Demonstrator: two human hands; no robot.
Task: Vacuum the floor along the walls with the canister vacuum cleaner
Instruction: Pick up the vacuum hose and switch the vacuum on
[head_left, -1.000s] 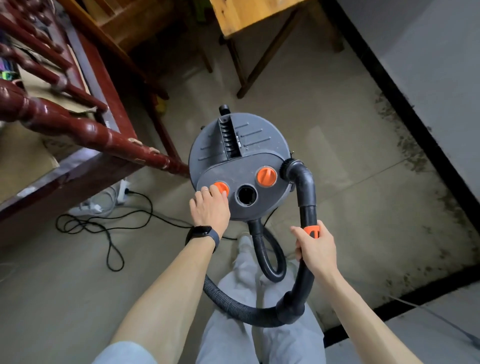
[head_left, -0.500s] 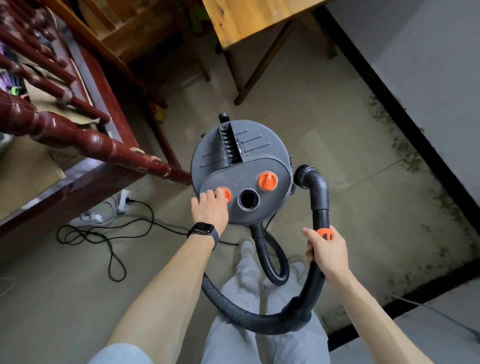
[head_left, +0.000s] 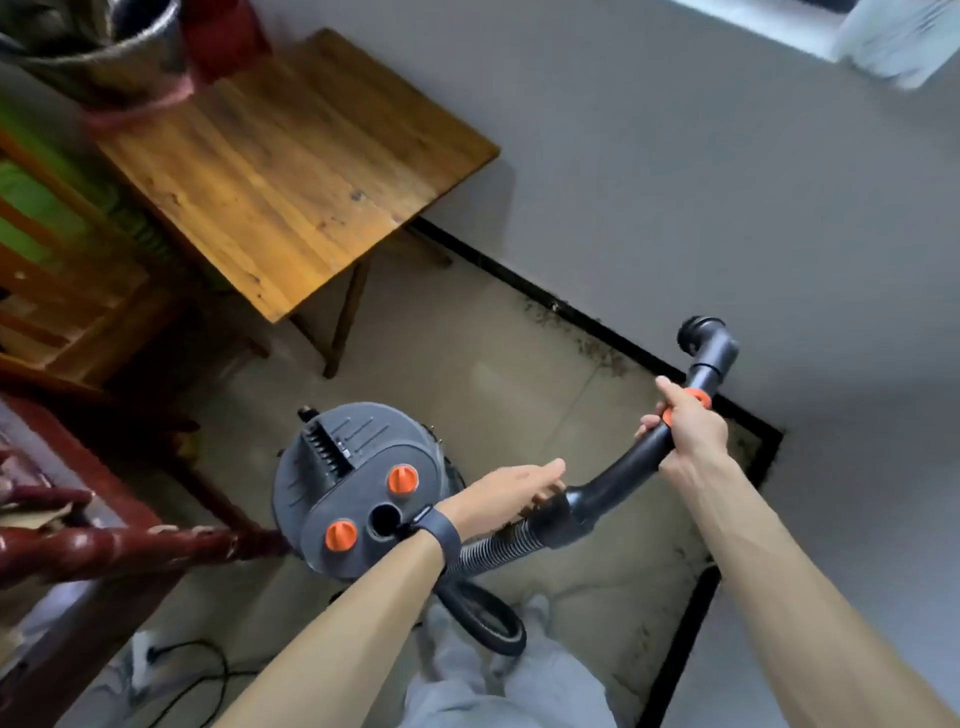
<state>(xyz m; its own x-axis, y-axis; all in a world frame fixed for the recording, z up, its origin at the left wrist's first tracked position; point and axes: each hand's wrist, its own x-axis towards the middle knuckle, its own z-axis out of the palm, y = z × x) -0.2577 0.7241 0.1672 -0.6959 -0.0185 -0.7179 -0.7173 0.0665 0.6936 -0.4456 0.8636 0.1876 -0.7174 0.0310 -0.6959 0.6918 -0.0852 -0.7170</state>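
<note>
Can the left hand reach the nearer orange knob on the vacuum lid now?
Probably yes: the left hand is at the black hose cuff beside the grey vacuum lid, and the nearer orange round knob lies uncovered, nothing above it.

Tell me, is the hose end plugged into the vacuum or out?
Out. The right hand holds the hose end in the air, away from the vacuum, and the round hole in its lid is empty.

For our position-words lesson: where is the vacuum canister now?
In the head view, the vacuum canister stands on the floor left of centre, below the wooden table, right of the dark red rail.
</note>
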